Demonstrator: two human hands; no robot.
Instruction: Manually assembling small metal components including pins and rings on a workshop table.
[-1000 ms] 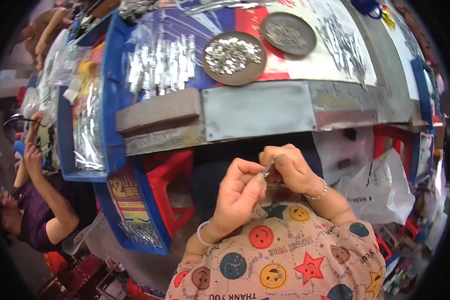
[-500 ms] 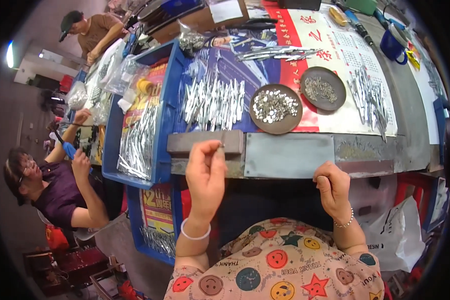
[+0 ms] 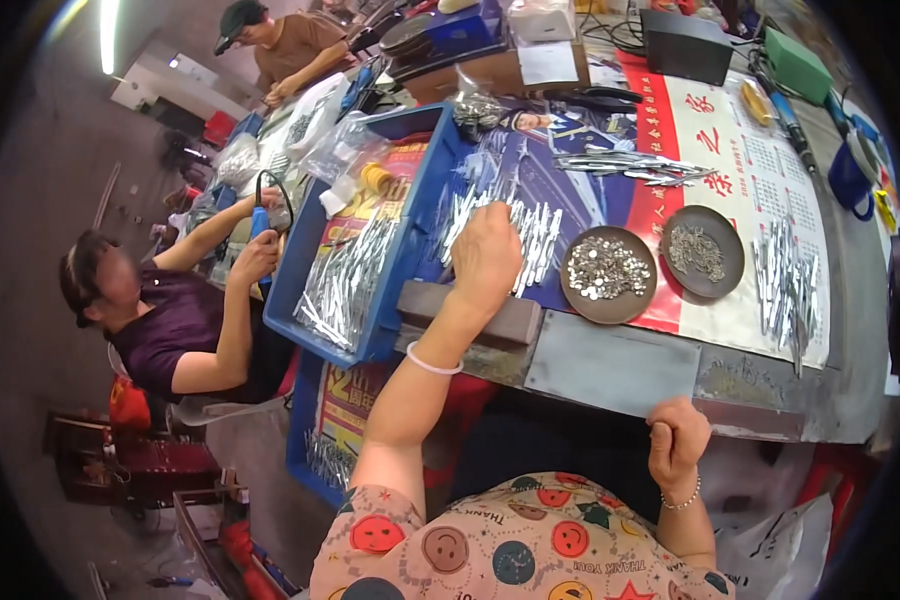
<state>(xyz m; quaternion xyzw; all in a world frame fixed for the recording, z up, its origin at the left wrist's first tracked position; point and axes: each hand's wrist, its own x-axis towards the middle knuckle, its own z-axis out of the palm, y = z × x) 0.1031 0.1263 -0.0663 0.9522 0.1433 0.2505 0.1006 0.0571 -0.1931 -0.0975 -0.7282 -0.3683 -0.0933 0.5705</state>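
Observation:
My left hand [image 3: 487, 257] reaches over a pile of thin silver metal strips [image 3: 540, 245] on the table, its back toward me and its fingers curled downward. Whatever its fingertips hold is hidden behind the hand. My right hand [image 3: 678, 440] is curled closed at the table's front edge, beside a flat grey plate [image 3: 615, 365]; its contents, if any, cannot be seen. A brown block [image 3: 515, 322] lies under my left wrist. Right of the strips stand a round brown dish [image 3: 574, 302] of small shiny discs and a second brown dish [image 3: 705, 290] of tiny metal pieces.
A blue tray [image 3: 395, 265] with more strips and clear bags stands left. Other strips [image 3: 790, 285] lie on the right and more strips [image 3: 635, 166] farther back. A blue mug [image 3: 852, 175] is far right. A seated co-worker [image 3: 200, 325] holds a blue-handled tool.
My left hand has moved forward from above the block to the strip pile. My right hand stays closed near the table edge. The view has shifted, and the co-worker's tool now points upward.

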